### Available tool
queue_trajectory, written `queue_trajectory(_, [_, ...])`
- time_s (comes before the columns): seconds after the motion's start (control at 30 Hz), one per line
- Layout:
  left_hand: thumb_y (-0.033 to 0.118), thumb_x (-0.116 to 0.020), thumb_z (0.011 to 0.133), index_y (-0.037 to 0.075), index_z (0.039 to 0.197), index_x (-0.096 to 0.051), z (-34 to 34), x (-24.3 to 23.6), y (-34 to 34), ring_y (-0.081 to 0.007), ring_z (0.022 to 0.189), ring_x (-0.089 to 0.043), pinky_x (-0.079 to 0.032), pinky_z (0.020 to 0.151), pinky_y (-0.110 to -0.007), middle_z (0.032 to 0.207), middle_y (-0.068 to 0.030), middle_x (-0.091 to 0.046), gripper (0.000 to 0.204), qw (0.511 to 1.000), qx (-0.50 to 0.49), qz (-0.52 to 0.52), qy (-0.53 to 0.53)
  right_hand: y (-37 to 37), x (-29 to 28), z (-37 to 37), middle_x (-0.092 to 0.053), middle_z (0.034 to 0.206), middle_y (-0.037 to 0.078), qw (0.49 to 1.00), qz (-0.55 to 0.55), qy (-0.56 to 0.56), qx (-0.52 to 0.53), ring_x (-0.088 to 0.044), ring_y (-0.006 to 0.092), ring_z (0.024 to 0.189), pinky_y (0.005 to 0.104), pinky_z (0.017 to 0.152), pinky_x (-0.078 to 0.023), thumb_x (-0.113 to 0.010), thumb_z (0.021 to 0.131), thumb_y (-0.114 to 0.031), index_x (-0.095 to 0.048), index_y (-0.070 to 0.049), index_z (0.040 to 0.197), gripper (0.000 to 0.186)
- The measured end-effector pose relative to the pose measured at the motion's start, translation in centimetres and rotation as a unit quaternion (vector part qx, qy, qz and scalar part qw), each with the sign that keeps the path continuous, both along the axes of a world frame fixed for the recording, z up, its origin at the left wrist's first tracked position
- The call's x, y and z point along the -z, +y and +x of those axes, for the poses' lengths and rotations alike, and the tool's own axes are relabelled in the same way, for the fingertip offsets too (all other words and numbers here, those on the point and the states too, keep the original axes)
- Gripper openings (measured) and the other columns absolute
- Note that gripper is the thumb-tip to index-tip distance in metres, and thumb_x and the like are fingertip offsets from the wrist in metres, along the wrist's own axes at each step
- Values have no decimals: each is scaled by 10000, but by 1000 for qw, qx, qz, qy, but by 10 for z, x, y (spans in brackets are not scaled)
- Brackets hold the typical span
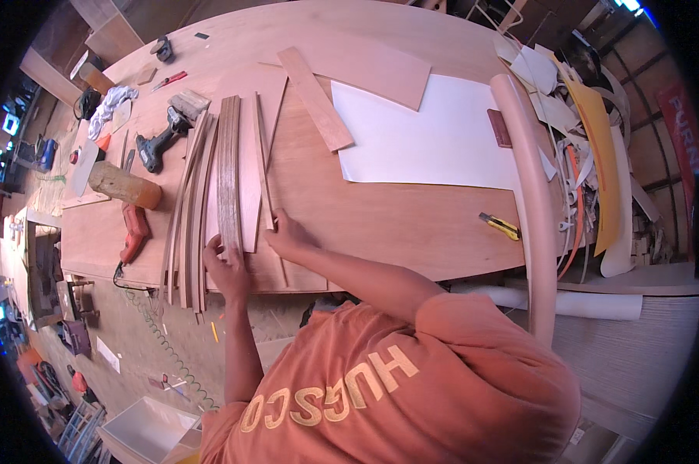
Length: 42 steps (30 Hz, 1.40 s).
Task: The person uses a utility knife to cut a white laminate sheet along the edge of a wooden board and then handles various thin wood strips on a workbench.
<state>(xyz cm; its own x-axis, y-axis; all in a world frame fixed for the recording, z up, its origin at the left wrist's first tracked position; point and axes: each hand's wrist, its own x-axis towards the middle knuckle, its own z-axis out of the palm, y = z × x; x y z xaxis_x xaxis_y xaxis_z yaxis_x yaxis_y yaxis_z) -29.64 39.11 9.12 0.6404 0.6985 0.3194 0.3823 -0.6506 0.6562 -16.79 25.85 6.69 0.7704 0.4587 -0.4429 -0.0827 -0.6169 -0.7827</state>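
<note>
My left hand (227,271) is at the near end of a bundle of dark brown wood strips (230,155), its bent fingers closed about the strip ends. My right hand (291,238) pinches a long thin wood strip (261,155) that runs away from me beside the bundle. A pale pinkish board (250,197) lies partly under these strips. Left of the bundle, several loose strips (185,224) lie lengthwise, their ends jutting past the table's near edge. The undersides of both hands are hidden.
On the left of the table (411,232) lie a dark cordless drill (162,141), a red power tool (135,232) and a jar (125,185). A white sheet (434,139), a flat board (316,100), a yellow utility knife (500,225) and a long roll (529,193) are to the right.
</note>
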Motion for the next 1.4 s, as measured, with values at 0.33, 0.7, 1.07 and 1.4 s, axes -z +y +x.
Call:
queue_trajectory(0.33, [343,-608,1078,17,1457,-422,134,-29,-174,-207,1005,-706,-558,778,-302,1258,-158,-619,534,784,233,-565,-109,-294,-65,32,-702,1144,192,945,48,-324,3,-709,388,1015,468,867,-575,-702,963,-240,-641,-47,1270,367])
queue_trajectory(0.7, [268,-676,1048,-3,1262,-540,204,-8,-349,-181,945,-715,-586,798,-323,1056,-106,-696,371,730,228,-637,-101,-494,-98,105,-689,1045,182,955,-30,-283,-80,-692,385,969,472,824,-556,-758,908,-204,-668,-35,1148,307])
queue_trajectory(1.07, [259,-674,1047,26,1315,-522,212,-12,-382,-189,949,-708,-598,814,-332,1085,-108,-691,386,741,131,-630,-195,-516,-81,183,-668,904,150,963,50,-199,-173,-676,215,760,359,750,-542,-713,959,-125,-635,29,1094,219])
queue_trajectory(1.4, [298,-582,1095,66,1308,-554,277,-105,-365,-152,963,-666,-567,826,-341,1026,-45,-650,316,733,185,-574,-315,-469,-104,181,-677,1015,177,936,159,-268,-163,-698,325,916,424,761,-588,-699,966,-166,-644,-5,1129,235])
